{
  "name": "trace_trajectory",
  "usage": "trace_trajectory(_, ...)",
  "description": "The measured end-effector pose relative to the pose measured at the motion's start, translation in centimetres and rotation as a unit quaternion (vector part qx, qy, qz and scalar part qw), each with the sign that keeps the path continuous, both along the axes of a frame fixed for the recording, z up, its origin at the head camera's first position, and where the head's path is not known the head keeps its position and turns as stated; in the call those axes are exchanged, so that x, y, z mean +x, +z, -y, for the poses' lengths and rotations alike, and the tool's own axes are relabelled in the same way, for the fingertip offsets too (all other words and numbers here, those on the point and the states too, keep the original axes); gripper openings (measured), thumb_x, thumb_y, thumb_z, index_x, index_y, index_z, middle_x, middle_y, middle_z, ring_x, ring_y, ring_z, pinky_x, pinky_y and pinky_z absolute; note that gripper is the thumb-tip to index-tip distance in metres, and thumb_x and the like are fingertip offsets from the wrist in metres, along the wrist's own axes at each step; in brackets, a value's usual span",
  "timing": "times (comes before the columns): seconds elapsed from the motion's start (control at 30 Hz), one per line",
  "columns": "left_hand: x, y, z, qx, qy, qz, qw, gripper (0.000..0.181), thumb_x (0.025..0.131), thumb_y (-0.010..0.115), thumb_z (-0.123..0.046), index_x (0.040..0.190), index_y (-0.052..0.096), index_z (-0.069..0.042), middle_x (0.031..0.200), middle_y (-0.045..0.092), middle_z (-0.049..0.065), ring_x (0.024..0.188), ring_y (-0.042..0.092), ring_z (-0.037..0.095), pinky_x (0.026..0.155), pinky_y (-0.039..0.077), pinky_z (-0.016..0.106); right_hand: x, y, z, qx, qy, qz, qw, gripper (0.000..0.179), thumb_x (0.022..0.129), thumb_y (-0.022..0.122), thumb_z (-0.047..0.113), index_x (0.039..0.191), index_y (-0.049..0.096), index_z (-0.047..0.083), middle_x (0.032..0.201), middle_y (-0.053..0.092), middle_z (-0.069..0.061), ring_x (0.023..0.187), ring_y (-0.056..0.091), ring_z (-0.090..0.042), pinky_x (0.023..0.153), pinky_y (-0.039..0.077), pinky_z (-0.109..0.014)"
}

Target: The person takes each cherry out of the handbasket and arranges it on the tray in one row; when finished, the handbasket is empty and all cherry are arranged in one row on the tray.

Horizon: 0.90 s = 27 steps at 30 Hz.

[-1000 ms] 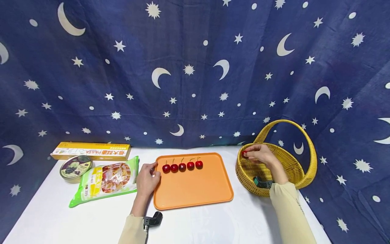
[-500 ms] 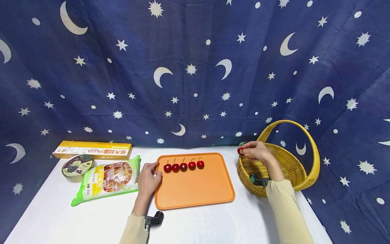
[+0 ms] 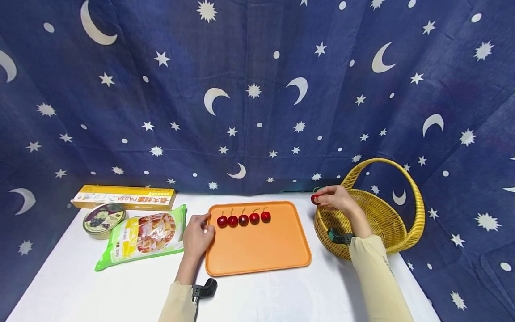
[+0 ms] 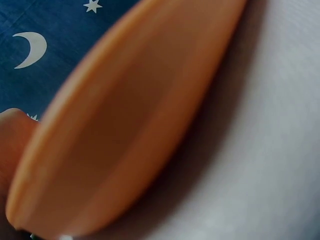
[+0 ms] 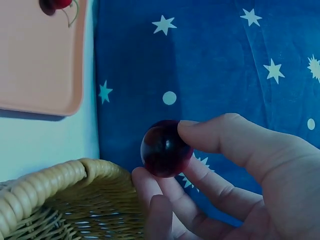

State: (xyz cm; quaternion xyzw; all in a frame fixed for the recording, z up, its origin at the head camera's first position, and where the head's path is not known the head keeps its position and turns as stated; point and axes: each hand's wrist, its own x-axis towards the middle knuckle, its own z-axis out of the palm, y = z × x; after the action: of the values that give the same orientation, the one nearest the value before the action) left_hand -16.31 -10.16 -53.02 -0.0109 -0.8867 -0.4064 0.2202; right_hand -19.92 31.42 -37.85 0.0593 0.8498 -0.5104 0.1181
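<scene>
Between thumb and fingertips, my right hand [image 3: 338, 199] pinches a dark red cherry [image 5: 166, 148], held over the left rim of the yellow wicker basket [image 3: 334, 248]. A green stem shows above the fruit in the head view. My left hand [image 3: 197, 236] holds the left edge of the orange tray [image 3: 259, 250], with its thumb over the rim. Several red cherries [image 3: 243, 219] with stems stand in a row along the tray's back left part. In the left wrist view, the tray's rim [image 4: 115, 115] fills much of the picture and hides most of the left hand.
To the left lie a yellow pasta box [image 3: 124, 197], a round tin [image 3: 103, 220] and a green and white food bag [image 3: 146, 235]. The basket's arched handle [image 3: 418, 210] rises at the right. A blue curtain [image 3: 257, 98] with moons and stars hangs behind the white table [image 3: 257, 297].
My right hand has lifted the cherry from inside the basket and moved it slightly left, past the rim. The left hand stays at the tray's edge; the head view has shifted slightly.
</scene>
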Motion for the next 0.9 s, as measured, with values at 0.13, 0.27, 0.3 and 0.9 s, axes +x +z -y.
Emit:
trace_trajectory(0.13, 0.1, 0.0, 0.1, 0.001, 0.000, -0.003, 1.0000, 0.042, 0.073, 0.063, -0.004, 0.114, 0.072, 0.002, 0.090, 0.060, 0.015, 0.068, 0.055, 0.026, 0.060, 0.042, 0.040, -0.1, 0.1, 0.4, 0.005, 0.002, 0.000, 1.0000, 0.038, 0.087, 0.072, 0.012, 0.115, 0.062, -0.011, 0.089, 0.073, -0.004, 0.078, 0.070, -0.015, 0.081, 0.055, -0.043)
trace_trajectory(0.27, 0.2, 0.1, 0.1, 0.002, 0.000, 0.004, 1.0000, 0.043, 0.074, 0.064, -0.004, 0.115, 0.071, 0.002, 0.091, 0.060, 0.014, 0.068, 0.054, 0.025, 0.060, 0.042, 0.039, -0.1, -0.1, 0.8, 0.001, 0.005, 0.000, 1.0000, 0.038, 0.087, 0.072, 0.009, 0.115, 0.060, -0.013, 0.086, 0.072, -0.004, 0.073, 0.068, -0.013, 0.075, 0.056, -0.037)
trace_trajectory(0.3, 0.2, 0.1, 0.1, 0.002, 0.000, 0.006, 1.0000, 0.043, 0.073, 0.064, -0.004, 0.115, 0.071, 0.002, 0.091, 0.060, 0.014, 0.068, 0.054, 0.024, 0.060, 0.041, 0.039, -0.1, -0.1, 0.9, -0.001, 0.008, 0.000, 1.0000, 0.038, 0.086, 0.071, 0.009, 0.115, 0.060, -0.013, 0.085, 0.072, -0.003, 0.072, 0.067, -0.012, 0.073, 0.056, -0.036)
trace_trajectory(0.9, 0.0, 0.0, 0.0, 0.004, 0.001, 0.008, 1.0000, 0.042, 0.074, 0.064, -0.005, 0.115, 0.071, 0.001, 0.091, 0.060, 0.014, 0.069, 0.053, 0.025, 0.061, 0.041, 0.039, -0.7, -1.0, 3.9, -0.007, 0.027, -0.007, 0.9996, 0.035, 0.084, 0.071, 0.003, 0.113, 0.061, -0.015, 0.092, 0.072, -0.014, 0.073, 0.068, -0.014, 0.066, 0.056, -0.029)
